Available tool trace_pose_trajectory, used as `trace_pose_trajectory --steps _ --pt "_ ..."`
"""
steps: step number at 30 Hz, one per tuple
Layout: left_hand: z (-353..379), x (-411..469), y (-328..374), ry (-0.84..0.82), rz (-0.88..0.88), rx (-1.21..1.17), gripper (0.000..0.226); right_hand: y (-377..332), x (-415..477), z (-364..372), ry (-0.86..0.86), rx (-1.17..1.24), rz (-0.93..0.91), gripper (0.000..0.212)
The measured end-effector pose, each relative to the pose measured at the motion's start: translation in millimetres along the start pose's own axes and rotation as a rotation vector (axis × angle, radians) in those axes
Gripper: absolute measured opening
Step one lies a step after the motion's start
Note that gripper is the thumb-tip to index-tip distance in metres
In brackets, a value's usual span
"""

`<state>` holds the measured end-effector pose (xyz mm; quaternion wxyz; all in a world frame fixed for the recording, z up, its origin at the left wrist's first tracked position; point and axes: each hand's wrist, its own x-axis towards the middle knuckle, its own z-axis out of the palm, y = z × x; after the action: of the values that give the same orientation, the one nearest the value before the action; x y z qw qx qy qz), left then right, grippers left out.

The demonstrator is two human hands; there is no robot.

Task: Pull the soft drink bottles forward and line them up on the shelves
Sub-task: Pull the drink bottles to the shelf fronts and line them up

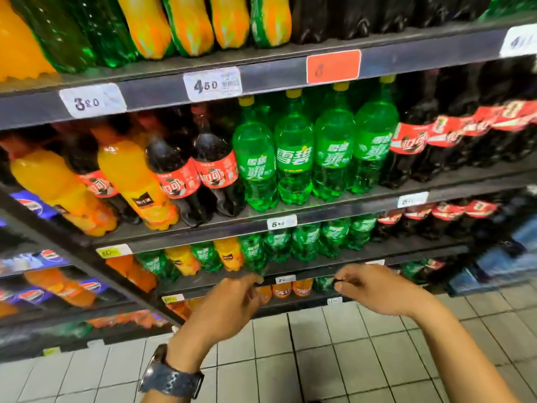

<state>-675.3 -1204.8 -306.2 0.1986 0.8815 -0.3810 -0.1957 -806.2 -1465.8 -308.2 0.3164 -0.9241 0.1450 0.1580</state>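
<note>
Soft drink bottles fill dark metal shelves. On the middle shelf (319, 212) stand several green bottles (293, 158), cola bottles (177, 175) with red labels and orange bottles (133, 181), all near the front edge. Lower shelves hold smaller green bottles (305, 241) and orange bottles (229, 253). My left hand (223, 309), with a watch on its wrist, hangs in front of the lower shelves with loosely curled fingers and holds nothing. My right hand (374, 289) hovers beside it, fingers loosely bent, empty. Both hands are blurred and touch no bottle.
The top shelf (276, 74) carries large orange, green and dark bottles with price tags (213, 82) on its edge. A second rack with blue-labelled cola bottles (32, 205) stands at the left. Blue packs (508, 257) sit at the right. White floor tiles (319, 359) lie below.
</note>
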Motion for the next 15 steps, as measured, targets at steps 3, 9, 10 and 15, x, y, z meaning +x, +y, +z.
trace_pose_trajectory --steps 3,9,10,15 --pt "0 0 1 -0.023 0.048 0.019 0.034 -1 -8 8 0.046 -0.008 0.042 0.025" --pt "13 -1 -4 0.028 0.126 -0.131 0.031 -13 -21 31 0.159 0.035 0.048 0.027" --pt "18 -1 -4 0.066 0.124 -0.18 0.033 -15 -23 34 0.206 0.061 0.059 0.024" --pt "28 -6 4 0.249 0.1 -0.441 0.037 -23 -37 30 0.459 0.298 0.114 0.02"
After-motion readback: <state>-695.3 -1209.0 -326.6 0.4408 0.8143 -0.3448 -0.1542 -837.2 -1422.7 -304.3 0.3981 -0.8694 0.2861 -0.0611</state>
